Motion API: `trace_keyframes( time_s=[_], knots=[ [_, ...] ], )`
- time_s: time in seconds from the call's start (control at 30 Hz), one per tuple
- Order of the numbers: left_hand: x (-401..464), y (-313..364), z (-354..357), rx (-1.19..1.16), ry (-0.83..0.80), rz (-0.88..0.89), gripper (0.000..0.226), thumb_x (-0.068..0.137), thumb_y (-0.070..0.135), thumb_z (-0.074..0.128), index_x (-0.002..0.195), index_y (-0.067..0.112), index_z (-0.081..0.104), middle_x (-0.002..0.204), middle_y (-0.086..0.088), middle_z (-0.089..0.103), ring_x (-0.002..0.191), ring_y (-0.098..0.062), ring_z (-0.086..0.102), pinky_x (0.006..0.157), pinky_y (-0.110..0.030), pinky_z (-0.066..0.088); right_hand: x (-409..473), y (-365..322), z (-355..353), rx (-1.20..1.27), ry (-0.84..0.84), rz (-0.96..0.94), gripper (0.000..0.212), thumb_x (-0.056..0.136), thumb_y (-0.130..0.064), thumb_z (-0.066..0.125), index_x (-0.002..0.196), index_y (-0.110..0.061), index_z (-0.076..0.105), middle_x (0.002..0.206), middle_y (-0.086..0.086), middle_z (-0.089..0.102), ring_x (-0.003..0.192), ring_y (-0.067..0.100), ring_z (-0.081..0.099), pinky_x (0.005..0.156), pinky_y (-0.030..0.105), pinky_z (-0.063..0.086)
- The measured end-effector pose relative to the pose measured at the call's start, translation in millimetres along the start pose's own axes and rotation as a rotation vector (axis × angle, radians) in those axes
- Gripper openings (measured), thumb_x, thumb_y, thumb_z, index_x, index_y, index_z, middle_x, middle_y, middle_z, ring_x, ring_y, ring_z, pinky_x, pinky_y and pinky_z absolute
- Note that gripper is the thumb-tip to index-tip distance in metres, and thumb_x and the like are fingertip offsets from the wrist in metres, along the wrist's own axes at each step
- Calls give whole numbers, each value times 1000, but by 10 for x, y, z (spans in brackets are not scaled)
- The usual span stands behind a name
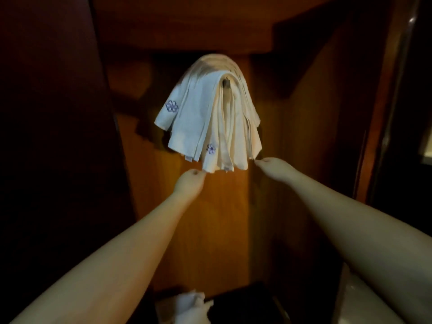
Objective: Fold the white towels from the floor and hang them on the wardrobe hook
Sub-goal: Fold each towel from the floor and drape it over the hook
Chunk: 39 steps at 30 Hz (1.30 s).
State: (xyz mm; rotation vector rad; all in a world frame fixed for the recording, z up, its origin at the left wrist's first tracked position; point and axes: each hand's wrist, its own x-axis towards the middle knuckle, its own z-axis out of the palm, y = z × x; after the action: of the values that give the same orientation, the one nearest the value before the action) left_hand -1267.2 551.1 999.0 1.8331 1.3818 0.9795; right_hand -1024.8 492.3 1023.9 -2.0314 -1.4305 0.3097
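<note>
A stack of folded white towels [210,122] is hanging draped over a metal hook [226,83] on the far wooden wardrobe panel [304,113], its layers fanning downward and outward. Two of the towels are showing small purple embroidered flowers, one [171,106] at the left edge and one [211,148] lower near the middle. The left hand [189,183] is reaching up under the bottom left corner of the stack, its fingers curled and pinching the lowest hem. The right hand [273,168] is reaching to the bottom right corner, fingertips drawn together and pinching the edge there. Both bare forearms are stretching up from the near corners of the view. Down at the near edge, between the arms, more crumpled white towels [189,305] are lying on the dark floor. A dark wardrobe door [46,136] is standing on the left.
</note>
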Motion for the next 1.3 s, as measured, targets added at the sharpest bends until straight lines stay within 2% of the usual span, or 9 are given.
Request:
trace_keyframes(
  time_s=[0.13,0.23,0.3,0.37,0.43,0.5,0.8,1.13,1.3],
  knots=[
    [-515,-107,35,191,-75,111,52,101,41,52,149,20,47,150,-2,51,126,-20,55,101,-35,46,-807,235,154,-97,-48,-40,46,107,-42,43,143,-16,55,147,7,55,132,25,53,107,39,42],
    [-922,-274,222,229,-164,144,53,99,42,55,149,27,44,143,2,55,80,1,57,65,-23,47,-1369,557,229,-155,-88,-35,50,106,-42,45,150,-17,47,151,8,51,127,21,54,109,39,41],
    [-1205,-413,431,229,-236,151,54,99,43,56,150,30,42,134,8,59,66,7,48,54,-17,40,-1724,846,266,-175,-111,-26,52,106,-42,46,152,-17,43,156,7,46,138,23,47,112,38,37],
    [-1462,-573,695,211,-324,159,56,98,44,56,151,32,40,127,11,60,76,6,53,62,-16,43,-2058,1177,321,-181,-112,16,53,105,-42,48,152,-19,43,157,5,44,143,23,42,114,36,34],
    [-1693,-690,996,189,-399,171,57,98,44,57,151,32,39,145,5,52,114,-6,58,84,-22,45,-2359,1529,385,-180,-109,74,53,104,-41,50,152,-19,44,156,5,45,143,22,42,115,35,33],
    [-1890,-747,1322,181,-479,173,56,99,42,57,151,30,39,153,3,44,135,-16,47,91,-23,39,-2636,1903,430,-175,-121,146,52,104,-42,50,151,-20,45,156,4,45,143,22,43,116,36,32],
    [-2569,-519,3091,294,-788,290,52,102,40,53,149,20,44,154,-2,45,139,-20,44,102,-32,38,-3762,3586,387,-90,-77,525,50,104,-38,49,150,-18,47,156,5,46,143,25,42,112,31,30],
    [-3201,97,5457,292,-1024,234,43,99,38,54,138,20,56,141,-4,57,129,-23,52,88,-27,35,-4458,5669,-10,146,-6,906,46,105,-37,50,147,-19,50,154,5,48,139,25,46,107,31,34],
    [-3460,323,6388,332,-1131,180,41,99,38,55,137,22,57,142,-3,57,131,-21,51,92,-28,38,-4728,6506,-222,217,8,1062,46,104,-42,50,145,-21,52,151,6,51,136,26,49,97,28,36]
  ],
)
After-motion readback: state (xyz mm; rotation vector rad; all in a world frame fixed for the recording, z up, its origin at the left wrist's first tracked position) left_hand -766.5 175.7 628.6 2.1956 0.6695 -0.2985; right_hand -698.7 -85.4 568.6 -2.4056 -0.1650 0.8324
